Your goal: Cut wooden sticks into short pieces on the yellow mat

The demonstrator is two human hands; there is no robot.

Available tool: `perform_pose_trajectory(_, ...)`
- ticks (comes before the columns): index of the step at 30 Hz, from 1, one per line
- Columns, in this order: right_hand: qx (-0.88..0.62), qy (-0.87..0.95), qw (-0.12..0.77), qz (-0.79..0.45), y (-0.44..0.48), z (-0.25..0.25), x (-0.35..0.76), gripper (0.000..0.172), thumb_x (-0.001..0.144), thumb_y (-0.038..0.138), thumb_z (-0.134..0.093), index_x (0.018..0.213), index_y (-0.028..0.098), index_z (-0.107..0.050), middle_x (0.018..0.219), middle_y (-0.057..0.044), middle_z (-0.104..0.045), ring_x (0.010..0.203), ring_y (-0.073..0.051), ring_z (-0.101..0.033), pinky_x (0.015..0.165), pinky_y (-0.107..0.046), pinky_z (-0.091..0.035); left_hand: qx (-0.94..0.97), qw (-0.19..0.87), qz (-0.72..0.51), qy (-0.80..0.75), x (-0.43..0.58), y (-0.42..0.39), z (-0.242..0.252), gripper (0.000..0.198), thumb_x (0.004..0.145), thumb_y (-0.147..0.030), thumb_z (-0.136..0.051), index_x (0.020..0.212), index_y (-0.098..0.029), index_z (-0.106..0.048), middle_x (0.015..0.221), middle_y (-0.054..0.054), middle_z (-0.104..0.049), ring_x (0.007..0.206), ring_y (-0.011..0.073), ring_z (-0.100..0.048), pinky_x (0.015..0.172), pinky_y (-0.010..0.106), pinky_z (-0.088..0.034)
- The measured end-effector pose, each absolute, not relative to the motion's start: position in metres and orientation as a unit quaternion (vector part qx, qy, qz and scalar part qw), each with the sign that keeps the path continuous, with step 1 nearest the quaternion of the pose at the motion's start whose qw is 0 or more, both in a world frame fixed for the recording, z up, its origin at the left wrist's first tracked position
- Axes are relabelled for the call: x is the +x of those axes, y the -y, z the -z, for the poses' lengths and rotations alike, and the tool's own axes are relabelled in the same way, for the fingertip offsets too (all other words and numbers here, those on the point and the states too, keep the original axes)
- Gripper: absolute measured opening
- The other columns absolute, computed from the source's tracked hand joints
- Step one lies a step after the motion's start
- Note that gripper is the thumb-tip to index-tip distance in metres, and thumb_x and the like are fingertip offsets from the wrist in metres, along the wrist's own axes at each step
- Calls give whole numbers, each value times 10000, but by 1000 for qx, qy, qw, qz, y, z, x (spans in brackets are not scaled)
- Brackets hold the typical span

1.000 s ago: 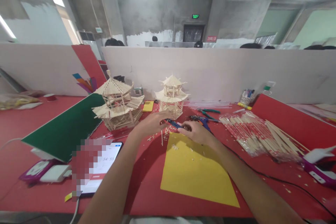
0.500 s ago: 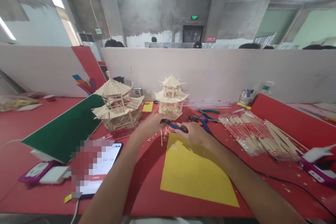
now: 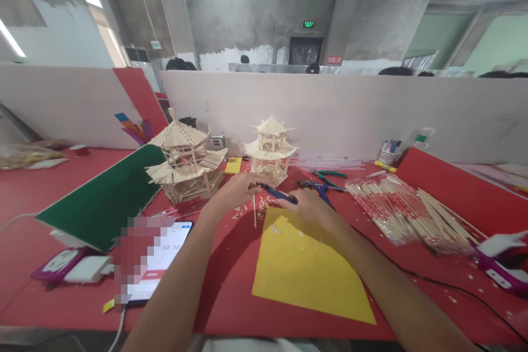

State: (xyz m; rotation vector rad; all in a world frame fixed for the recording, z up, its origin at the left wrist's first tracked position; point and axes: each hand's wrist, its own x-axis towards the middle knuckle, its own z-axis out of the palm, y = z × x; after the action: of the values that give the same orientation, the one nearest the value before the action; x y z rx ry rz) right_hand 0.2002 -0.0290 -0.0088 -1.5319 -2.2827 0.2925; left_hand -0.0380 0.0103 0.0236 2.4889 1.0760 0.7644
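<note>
My right hand (image 3: 311,203) is wrapped round the blue-handled pliers (image 3: 277,193), whose jaws point left. My left hand (image 3: 237,191) is closed at the jaw end, its fingertips mostly hidden; what they pinch is too small to make out. Just below it a thin wooden stick (image 3: 254,214) points towards me; whether it touches the hand I cannot tell. Short cut stick pieces (image 3: 267,204) lie scattered under the pliers. A small two-tiered stick pavilion (image 3: 272,148) stands behind my hands. To its left is a larger stick pavilion (image 3: 181,162).
A yellow sheet (image 3: 305,275) with a few cut bits lies before me. At right are a glue gun (image 3: 319,190), green-handled pliers (image 3: 332,174) and bagged wooden sticks (image 3: 396,209). A phone (image 3: 165,258) and green board (image 3: 103,198) are at left.
The whole view has shifted slightly. The pliers are a little lower and tilted more towards my right hand, and my left hand still meets their jaw end.
</note>
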Motion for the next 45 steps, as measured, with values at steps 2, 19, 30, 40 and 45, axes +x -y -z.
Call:
perform_pose_trajectory(2,-574,797,169,-81,27,8,210,581,900,677,-435,658,189,-638,643,-74,-651,577,-173,-548,564,-282,-265,866,168,-275,-381,-40,-11,-24,287,866,-197,-561,1098,-196,-731,1085,79,-738,897,177,-671,853,264,-503)
perform_pose_trajectory(19,-619,762,187,-21,12,14,235,590,902,701,-387,791,201,-680,776,-83,-723,699,-199,-641,555,-266,-287,937,267,-34,-223,-12,-26,28,134,774,-271,-754,858,-167,-762,789,28,-719,648,115,-573,571,211,-338)
perform_pose_trajectory(30,-625,758,187,-25,9,19,237,590,891,709,-409,819,199,-695,809,-97,-734,717,-215,-654,555,-270,-291,930,304,-12,-204,-16,-22,23,336,754,-64,-654,1042,-204,-757,993,49,-759,804,159,-663,664,207,-435)
perform_pose_trajectory(40,-622,758,194,-30,12,15,235,579,900,693,-407,859,199,-705,813,-89,-732,745,-217,-658,574,-268,-304,937,273,-14,-218,-16,-23,24,286,706,-14,-618,909,-168,-748,855,42,-736,724,150,-630,609,210,-405)
perform_pose_trajectory(45,-622,760,189,-18,11,16,235,593,888,717,-406,822,200,-688,814,-87,-728,747,-217,-658,569,-268,-295,944,256,-12,-209,-14,-24,27,271,722,-23,-607,906,-164,-748,862,44,-736,731,146,-625,622,212,-410)
